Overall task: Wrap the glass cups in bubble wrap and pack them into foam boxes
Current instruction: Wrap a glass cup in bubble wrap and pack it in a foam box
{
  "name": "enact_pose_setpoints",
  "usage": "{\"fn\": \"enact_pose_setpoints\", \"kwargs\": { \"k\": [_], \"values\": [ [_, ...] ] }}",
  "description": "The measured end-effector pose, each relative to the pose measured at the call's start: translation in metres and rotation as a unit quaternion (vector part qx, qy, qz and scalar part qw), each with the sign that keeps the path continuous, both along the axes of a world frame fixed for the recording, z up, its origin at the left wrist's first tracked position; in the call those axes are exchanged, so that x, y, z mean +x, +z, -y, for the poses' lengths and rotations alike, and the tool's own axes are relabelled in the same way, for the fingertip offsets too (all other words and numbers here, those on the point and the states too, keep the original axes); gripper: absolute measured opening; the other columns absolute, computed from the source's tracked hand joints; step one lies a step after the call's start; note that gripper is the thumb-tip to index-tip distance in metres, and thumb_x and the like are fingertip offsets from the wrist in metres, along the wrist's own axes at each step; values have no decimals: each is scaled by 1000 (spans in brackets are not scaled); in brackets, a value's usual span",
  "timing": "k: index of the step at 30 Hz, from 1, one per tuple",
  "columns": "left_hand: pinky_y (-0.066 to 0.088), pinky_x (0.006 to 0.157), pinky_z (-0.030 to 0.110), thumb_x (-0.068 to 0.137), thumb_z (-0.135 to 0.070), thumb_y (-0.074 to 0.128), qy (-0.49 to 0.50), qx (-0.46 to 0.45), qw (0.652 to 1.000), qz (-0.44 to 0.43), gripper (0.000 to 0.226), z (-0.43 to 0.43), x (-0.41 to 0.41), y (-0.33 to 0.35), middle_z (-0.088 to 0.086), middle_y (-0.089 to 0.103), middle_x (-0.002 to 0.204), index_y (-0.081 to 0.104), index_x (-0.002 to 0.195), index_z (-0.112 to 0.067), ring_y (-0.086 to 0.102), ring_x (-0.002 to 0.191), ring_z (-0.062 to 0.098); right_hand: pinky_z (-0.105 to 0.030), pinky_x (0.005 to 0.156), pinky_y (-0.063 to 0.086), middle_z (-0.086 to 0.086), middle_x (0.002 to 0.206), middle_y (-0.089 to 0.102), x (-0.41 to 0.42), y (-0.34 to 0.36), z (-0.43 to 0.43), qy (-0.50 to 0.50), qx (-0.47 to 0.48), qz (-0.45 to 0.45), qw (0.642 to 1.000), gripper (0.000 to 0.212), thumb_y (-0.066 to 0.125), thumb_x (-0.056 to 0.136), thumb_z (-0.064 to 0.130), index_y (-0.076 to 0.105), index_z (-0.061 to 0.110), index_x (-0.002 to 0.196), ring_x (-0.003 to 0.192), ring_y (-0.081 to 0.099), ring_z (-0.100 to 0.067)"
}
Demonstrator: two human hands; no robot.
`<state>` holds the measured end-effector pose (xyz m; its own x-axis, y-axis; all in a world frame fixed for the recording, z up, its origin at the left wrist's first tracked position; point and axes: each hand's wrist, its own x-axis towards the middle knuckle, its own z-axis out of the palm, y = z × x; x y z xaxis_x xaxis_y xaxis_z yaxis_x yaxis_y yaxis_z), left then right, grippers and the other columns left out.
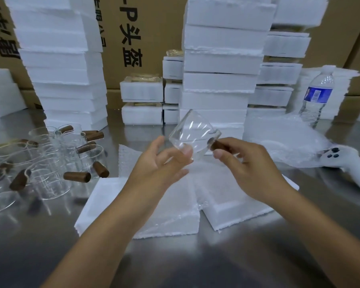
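Pinching the glass cup (193,134) handle, right hand (247,163) hovers.

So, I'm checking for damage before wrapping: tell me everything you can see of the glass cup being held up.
The clear glass cup with a brown wooden handle is bare, not yet wrapped, and no cracks show. It looks cylindrical, with faint slanted highlights on its wall. It is held tilted in the air above the white foam box and the bubble wrap sheet. The right hand pinches the handle with its fingers, and the left hand touches the cup's lower wall.
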<state>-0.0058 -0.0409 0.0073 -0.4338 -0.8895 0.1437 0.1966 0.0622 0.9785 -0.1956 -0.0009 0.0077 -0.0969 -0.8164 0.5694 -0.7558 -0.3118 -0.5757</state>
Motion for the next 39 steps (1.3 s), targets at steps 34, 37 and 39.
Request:
{"fn": "enact_pose_setpoints", "kwargs": {
  "k": [34, 37, 39],
  "values": [
    [38, 45, 8, 83, -20, 70, 176, -158, 966, 107, 11, 28, -9, -7, -11, 60, 55, 65, 75, -26, 49, 48, -2, -1, 69, 35, 8, 101, 57, -28, -5, 8, -61, -1, 159, 985, 11, 51, 93, 32, 62, 35, 93, 86, 52, 12],
    [41, 49, 7, 82, -15, 71, 179, -165, 966, 85, 16, 29, -3, -3, -11, 63, 60, 65, 73, -27, 54, 57, 1, 1, 67, 33, 8, 95, 51, -28, -6, 8, -57, 8, 86, 995, 12, 52, 93, 29, 59, 39, 91, 84, 48, 13],
    [45, 57, 6, 82, -13, 70, 181, -173, 966, 68, 16, 29, 0, 1, -11, 66, 67, 66, 74, -27, 58, 65, 1, -1, 69, 33, 9, 92, 47, -31, -7, 8, -70, 23, 25, 997, 11, 52, 93, 29, 62, 34, 96, 85, 48, 4]
  ]
}}
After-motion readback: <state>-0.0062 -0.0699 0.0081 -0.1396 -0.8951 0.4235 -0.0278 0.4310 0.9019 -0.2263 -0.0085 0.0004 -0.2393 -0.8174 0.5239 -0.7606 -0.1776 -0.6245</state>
